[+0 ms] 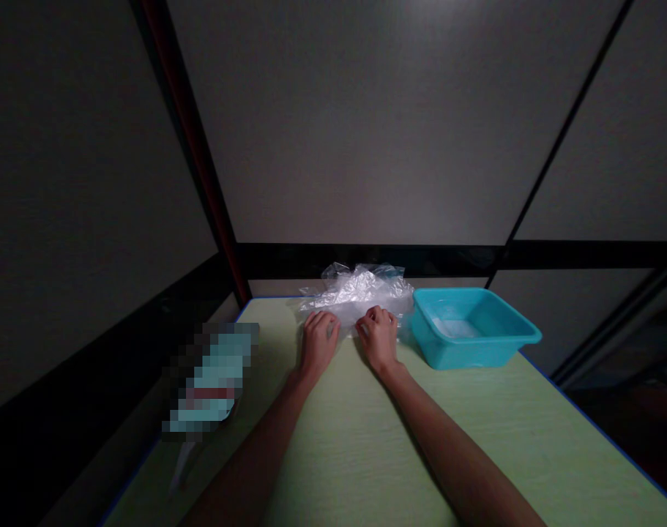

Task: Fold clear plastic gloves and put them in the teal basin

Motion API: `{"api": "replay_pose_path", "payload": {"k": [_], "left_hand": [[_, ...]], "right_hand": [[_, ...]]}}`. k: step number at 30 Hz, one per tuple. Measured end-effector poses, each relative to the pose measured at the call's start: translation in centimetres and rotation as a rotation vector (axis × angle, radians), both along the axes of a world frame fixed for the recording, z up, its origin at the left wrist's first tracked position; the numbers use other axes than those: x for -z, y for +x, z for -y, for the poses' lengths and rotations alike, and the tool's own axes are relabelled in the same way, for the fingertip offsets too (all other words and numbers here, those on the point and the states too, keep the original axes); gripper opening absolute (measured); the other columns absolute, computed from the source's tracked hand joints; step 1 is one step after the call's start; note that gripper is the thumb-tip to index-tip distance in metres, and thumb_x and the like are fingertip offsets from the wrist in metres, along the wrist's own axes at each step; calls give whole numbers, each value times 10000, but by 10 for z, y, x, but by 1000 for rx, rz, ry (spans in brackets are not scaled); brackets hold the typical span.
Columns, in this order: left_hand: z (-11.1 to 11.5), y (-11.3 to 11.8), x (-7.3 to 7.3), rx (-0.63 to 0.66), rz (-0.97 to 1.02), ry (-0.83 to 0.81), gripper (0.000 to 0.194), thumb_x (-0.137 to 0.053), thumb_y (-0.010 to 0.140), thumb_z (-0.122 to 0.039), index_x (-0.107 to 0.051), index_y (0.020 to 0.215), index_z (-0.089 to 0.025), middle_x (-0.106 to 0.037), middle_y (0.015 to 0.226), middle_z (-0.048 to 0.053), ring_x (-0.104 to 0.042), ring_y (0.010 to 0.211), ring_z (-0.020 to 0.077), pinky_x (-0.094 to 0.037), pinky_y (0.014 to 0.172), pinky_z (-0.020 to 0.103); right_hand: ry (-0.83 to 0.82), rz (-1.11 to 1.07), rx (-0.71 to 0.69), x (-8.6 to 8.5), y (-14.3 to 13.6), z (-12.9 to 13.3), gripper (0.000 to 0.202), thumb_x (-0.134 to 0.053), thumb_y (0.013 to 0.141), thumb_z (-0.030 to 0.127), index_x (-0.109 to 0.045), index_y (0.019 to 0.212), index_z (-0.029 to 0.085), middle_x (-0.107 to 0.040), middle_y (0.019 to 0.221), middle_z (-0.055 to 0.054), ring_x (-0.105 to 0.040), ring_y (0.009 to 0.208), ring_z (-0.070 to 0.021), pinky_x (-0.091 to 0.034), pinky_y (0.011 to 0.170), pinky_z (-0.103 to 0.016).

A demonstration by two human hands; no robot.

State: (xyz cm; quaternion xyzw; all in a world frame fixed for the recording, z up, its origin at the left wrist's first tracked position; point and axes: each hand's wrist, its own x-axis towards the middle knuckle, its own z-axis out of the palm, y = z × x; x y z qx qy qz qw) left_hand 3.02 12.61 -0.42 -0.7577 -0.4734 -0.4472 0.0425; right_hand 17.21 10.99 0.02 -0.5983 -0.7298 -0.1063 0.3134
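Observation:
A crumpled clear plastic bag (363,285) lies at the far edge of the table, its upper part bunched up against the cabinet behind. At the bag's near left side, my left hand (318,339) has its fingers curled down and closed on the plastic. My right hand (379,341) pinches the near edge a little to the right, thumb against bent fingers. Between the two hands a flatter strip of the bag shows. The fingertips are partly hidden by the backs of my hands.
Just right of the bag stands a turquoise plastic basin (470,351) with something whitish (455,328) at its bottom. A pixelated, blurred-out item (215,377) lies along the left edge of the pale green table (360,439). Dark-framed cabinet panels (366,146) rise behind.

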Motion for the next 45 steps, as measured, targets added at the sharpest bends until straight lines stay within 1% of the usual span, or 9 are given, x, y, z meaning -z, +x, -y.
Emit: {"api": "replay_pose_path", "payload": {"k": [12,19,28,32,35,38,40,43,45], "left_hand": [[23,4,-10,1,-1,5,103,-460,780,-130,-523,730,-193,-588,818,30,-536,845,174,-314,923,373],[57,-10,-21,155,-142,-31,139,-495,730,-80,-516,685,-209,-590,817,-4,-543,834,149,-285,959,361],[118,-22,-37,457,-300,-381,126,-497,722,-74,-516,675,-189,-591,821,12,-533,822,156,-389,783,274],[140,-19,-64,800,-296,-675,164,-669,645,-201,-570,776,-195,-606,910,-5,-552,855,149,-404,777,230],[134,-13,-73,983,-210,-776,161,-601,730,-246,-597,885,-200,-618,963,7,-562,905,142,-402,830,231],[113,-7,-54,684,-138,-615,164,-471,805,-212,-613,876,-168,-631,945,42,-568,916,155,-415,844,260],[101,-5,-32,457,-260,-493,284,-510,766,-194,-569,1041,-152,-557,1137,89,-493,1067,192,-356,936,301],[95,-6,-6,397,-358,-436,496,-537,751,-272,-436,1213,-124,-407,1296,134,-365,1193,223,-276,1005,344],[100,-5,2,380,-445,-382,563,-529,755,-327,-373,1260,-134,-387,1313,122,-332,1216,217,-238,1027,359]], "right_hand": [[46,41,-100,-6,-2,15,226,-415,854,217,-641,858,209,-534,1072,-46,-419,1018,-189,-140,985,-411],[13,107,-253,-10,17,48,170,-480,823,210,-646,857,220,-557,1060,-40,-443,1014,-182,-165,993,-410],[-130,139,-548,-15,43,116,189,-471,828,313,-625,860,208,-581,974,-44,-501,931,-165,-263,963,-377],[-141,-43,-522,-27,51,121,197,-426,844,260,-598,878,172,-593,888,-58,-529,860,-166,-394,818,-311],[-122,-195,-489,-32,52,111,214,-376,855,214,-584,840,165,-592,845,-60,-549,811,-155,-432,731,-268],[-110,-236,-469,-33,47,98,210,-376,843,179,-584,828,156,-598,842,-59,-560,801,-151,-441,726,-253],[-128,-211,-468,-31,41,91,219,-374,829,144,-589,874,147,-607,889,-64,-562,844,-152,-438,767,-250],[-204,-128,-505,-29,27,88,307,-362,801,93,-556,1036,129,-586,1052,-80,-525,994,-158,-402,871,-256],[-269,-70,-546,-28,16,89,380,-364,790,87,-491,1148,100,-518,1185,-106,-461,1102,-169,-362,932,-269]]}}
